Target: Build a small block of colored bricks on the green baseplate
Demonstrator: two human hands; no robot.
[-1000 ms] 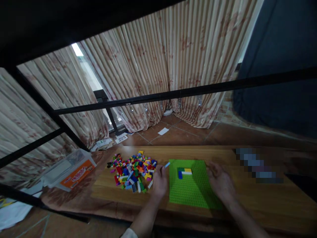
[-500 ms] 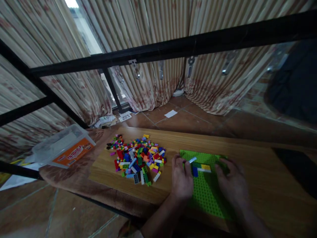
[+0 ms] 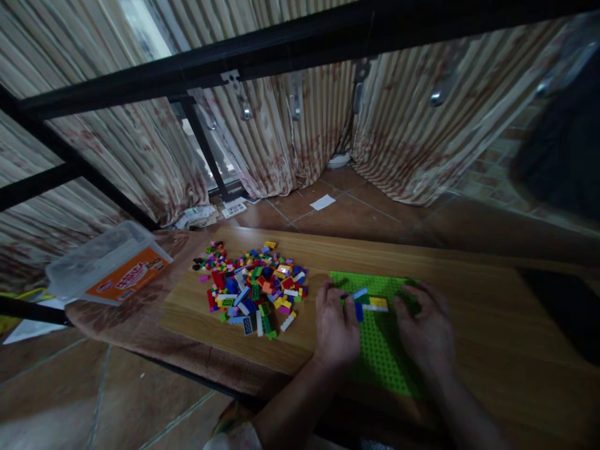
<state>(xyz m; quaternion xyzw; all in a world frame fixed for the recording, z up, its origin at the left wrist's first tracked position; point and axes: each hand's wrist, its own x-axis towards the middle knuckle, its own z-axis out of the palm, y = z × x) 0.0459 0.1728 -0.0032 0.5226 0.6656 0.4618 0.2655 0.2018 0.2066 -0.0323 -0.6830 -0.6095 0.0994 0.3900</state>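
Observation:
A green studded baseplate [image 3: 384, 369] lies on the wooden board, with my hands at its two sides. Small joined bricks sit on its upper part: a yellow brick [image 3: 379, 301], a white brick [image 3: 375, 308], a blue brick [image 3: 359, 312] and a dark green one, partly covered. A light blue brick [image 3: 360, 292] slants across them at the fingertips of my left hand [image 3: 336, 328], whose curled fingers appear closed on its near end. My right hand [image 3: 425, 325] rests over the plate's right edge, thumb and fingers apart, with no brick visible in it.
Left of the plate is a pile of loose, mixed-colour bricks [image 3: 255, 290] on the wooden board [image 3: 300, 350]. A clear plastic box [image 3: 105, 250] with an orange label stands farther left on a brown cushioned surface. A dark flat panel [image 3: 562, 312] lies at right.
The view has tilted down slightly, so everything sits higher and a little to the left. The light blue brick lies closer against the other bricks. Both hands keep nearly the same places on the plate.

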